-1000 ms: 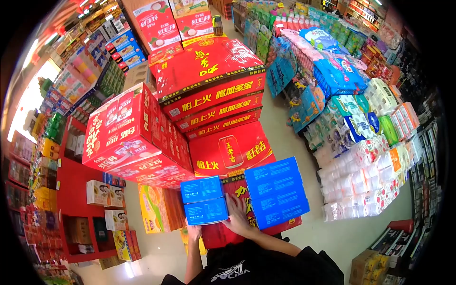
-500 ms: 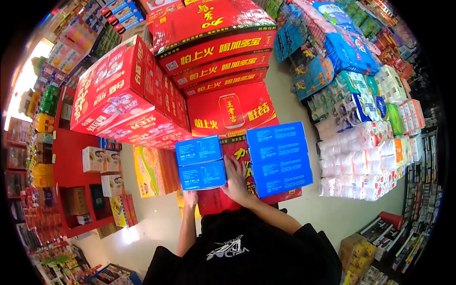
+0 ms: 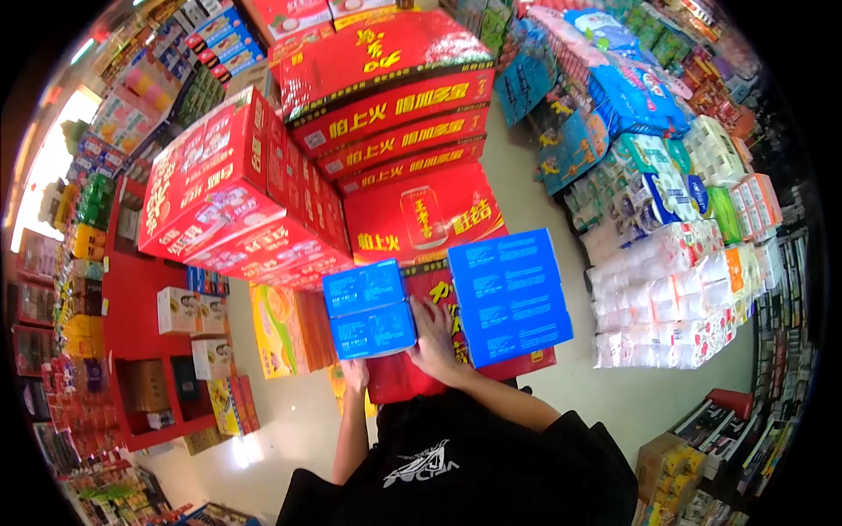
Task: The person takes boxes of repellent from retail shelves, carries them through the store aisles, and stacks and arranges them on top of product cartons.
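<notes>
Two small blue boxes (image 3: 372,330) sit together, one in front of the other, at the left of a red carton (image 3: 399,383) with yellow lettering. My right hand (image 3: 435,349) is pressed along their right side, its fingers pointing forward. At their front left corner is my left hand (image 3: 354,375), gripping from below with its fingertips hidden under the boxes. A larger block of blue boxes (image 3: 510,298), marked with small white print, stands on the right half of the carton. The right hand lies in the gap between the two blue groups.
Red drink cartons (image 3: 395,110) are stacked ahead, with more red-and-white cartons (image 3: 254,188) at the left. An orange-and-yellow carton (image 3: 285,329) stands beside the red one. Tissue packs (image 3: 667,294) are piled across the aisle at right. A red shelf (image 3: 132,307) lines the left.
The view has tilted and shifted slightly. Both hands keep their places at the two small blue boxes, which look tipped a little more relative to the carton.
</notes>
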A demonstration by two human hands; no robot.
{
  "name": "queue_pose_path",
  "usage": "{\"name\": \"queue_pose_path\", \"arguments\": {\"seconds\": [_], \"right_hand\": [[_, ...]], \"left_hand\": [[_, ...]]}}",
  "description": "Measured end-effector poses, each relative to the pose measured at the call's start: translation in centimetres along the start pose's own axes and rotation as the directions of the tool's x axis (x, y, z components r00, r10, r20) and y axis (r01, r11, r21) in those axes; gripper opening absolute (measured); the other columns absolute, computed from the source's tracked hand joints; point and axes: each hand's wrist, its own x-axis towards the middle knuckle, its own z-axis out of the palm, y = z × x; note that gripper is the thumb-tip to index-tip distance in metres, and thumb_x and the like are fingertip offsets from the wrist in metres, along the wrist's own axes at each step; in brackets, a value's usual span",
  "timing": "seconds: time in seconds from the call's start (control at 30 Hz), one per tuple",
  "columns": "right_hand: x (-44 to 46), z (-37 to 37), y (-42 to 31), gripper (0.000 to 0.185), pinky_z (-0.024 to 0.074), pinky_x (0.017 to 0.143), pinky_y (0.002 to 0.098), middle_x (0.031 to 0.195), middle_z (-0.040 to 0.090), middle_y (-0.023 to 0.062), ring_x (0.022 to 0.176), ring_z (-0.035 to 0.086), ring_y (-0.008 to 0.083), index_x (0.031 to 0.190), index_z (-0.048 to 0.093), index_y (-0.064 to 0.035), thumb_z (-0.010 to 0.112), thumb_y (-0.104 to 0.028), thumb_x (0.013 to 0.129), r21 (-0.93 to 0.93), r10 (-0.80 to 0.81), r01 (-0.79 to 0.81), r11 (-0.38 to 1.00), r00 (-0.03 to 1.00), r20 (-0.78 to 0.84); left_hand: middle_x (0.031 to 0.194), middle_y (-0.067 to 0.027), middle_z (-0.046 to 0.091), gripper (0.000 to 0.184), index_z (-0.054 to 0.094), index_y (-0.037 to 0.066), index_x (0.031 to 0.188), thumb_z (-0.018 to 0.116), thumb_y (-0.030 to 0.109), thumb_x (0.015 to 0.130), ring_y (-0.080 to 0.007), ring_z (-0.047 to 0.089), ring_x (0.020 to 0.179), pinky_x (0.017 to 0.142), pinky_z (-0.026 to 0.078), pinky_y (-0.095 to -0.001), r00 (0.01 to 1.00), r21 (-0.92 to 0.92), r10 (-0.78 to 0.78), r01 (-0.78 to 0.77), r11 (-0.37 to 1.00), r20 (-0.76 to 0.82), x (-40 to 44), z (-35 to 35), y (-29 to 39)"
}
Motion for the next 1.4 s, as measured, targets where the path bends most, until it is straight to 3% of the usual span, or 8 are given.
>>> {"name": "queue_pose_path", "arguments": {"seconds": [0.4, 0.6, 0.63, 0.77, 1.03, 1.23, 1.3, 1.4], "right_hand": [[0.0, -0.5, -0.4, 0.099, 0.0165, 0.11, 0.0595, 0.142, 0.037, 0.0217, 0.134, 0.031, 0.0399, 0.146, 0.021, 0.0048, 0.077, -0.022, 0.068, 0.026, -0.019, 0.018, 0.999, 1.0, 0.01], [-0.3, -0.6, -0.4, 0.105, 0.017, 0.112, 0.0565, 0.146, 0.03, 0.0267, 0.136, 0.028, 0.0418, 0.144, 0.017, 0.0102, 0.079, -0.03, 0.07, 0.039, -0.039, 0.04, 0.998, 0.999, -0.025], [-0.5, -0.7, -0.3, 0.108, 0.0182, 0.113, 0.0532, 0.147, 0.025, 0.0292, 0.136, 0.026, 0.0429, 0.144, 0.014, 0.0111, 0.08, -0.034, 0.071, 0.029, -0.014, 0.015, 0.999, 1.0, -0.005], [-2.1, -1.4, -0.4, 0.108, 0.022, 0.112, 0.051, 0.147, 0.023, 0.0309, 0.136, 0.025, 0.0441, 0.145, 0.011, 0.0114, 0.078, -0.033, 0.074, 0.101, -0.019, 0.016, 0.995, 0.999, 0.03], [-6.1, -3.2, -2.0, 0.103, 0.0268, 0.111, 0.0501, 0.145, 0.026, 0.0322, 0.134, 0.029, 0.0452, 0.144, 0.01, 0.0123, 0.075, -0.033, 0.079, 0.059, -0.005, 0.0, 0.998, 0.995, 0.098], [-9.2, -4.6, -2.6, 0.075, 0.0341, 0.105, 0.0488, 0.135, 0.041, 0.0262, 0.125, 0.04, 0.0427, 0.138, 0.037, 0.0008, 0.073, -0.028, 0.08, -0.032, -0.104, 0.107, 0.994, 0.992, 0.074], [-10.3, -4.8, -2.7, 0.062, 0.0369, 0.101, 0.0479, 0.129, 0.045, 0.0231, 0.121, 0.045, 0.0396, 0.13, 0.046, -0.004, 0.074, -0.026, 0.08, 0.075, -0.091, 0.085, 0.994, 0.992, 0.091], [-11.7, -4.4, -2.7, 0.051, 0.0418, 0.093, 0.0459, 0.122, 0.051, 0.0178, 0.107, 0.052, 0.0335, 0.124, 0.051, -0.0075, 0.071, -0.024, 0.08, 0.148, -0.082, 0.074, 0.986, 0.995, 0.049]], "left_hand": [[0.11, -0.0063, 0.059, 0.077, 0.055, -0.002, 0.115, 0.052, 0.068, 0.085, -0.0177, 0.053, 0.104, 0.089, 0.044, -0.0353, 0.997, -0.008, 0.072, -0.072, 0.997, -0.005, -0.1, 0.2, -0.1], [0.149, -0.0166, 0.027, 0.109, 0.016, -0.001, 0.149, 0.053, 0.074, 0.08, -0.0256, 0.027, 0.138, 0.11, 0.029, -0.0416, 0.942, 0.05, 0.33, -0.327, 0.944, -0.059, 2.2, 2.4, 9.2], [0.155, -0.02, 0.009, 0.125, -0.007, 0.005, 0.152, 0.056, 0.079, 0.073, -0.0294, 0.014, 0.144, 0.114, 0.023, -0.0464, 0.976, 0.034, 0.217, -0.216, 0.976, -0.013, 2.0, 2.3, 9.8], [0.154, -0.0213, 0.008, 0.131, -0.014, 0.013, 0.151, 0.06, 0.081, 0.067, -0.0372, 0.022, 0.14, 0.11, 0.026, -0.0532, 0.962, -0.121, 0.246, -0.26, 0.958, -0.118, 1.1, 3.1, 11.4], [0.136, -0.0168, 0.027, 0.113, 0.011, 0.004, 0.142, 0.054, 0.082, 0.072, -0.028, 0.043, 0.11, 0.084, 0.041, -0.0404, 0.871, 0.158, 0.366, -0.331, 0.93, -0.329, -4.2, 2.0, 12.4], [0.12, -0.016, 0.04, 0.089, 0.022, 0.003, 0.137, 0.056, 0.066, 0.084, -0.0258, 0.047, 0.098, 0.079, 0.041, -0.0388, 0.831, 0.198, 0.522, -0.488, 0.85, -0.193, -8.6, 1.5, 10.7], [0.114, -0.0161, 0.044, 0.08, 0.029, 0.002, 0.134, 0.059, 0.058, 0.085, -0.0251, 0.047, 0.095, 0.074, 0.041, -0.0385, 0.838, 0.415, 0.545, -0.501, 0.76, 0.015, -9.7, 0.5, 11.1], [0.107, -0.0137, 0.051, 0.068, 0.04, 0.005, 0.13, 0.069, 0.045, 0.083, -0.0243, 0.048, 0.094, 0.081, 0.039, -0.0445, 0.97, 0.425, 0.196, -0.238, 0.873, 0.142, -12.3, 1.3, 13.2]]}}
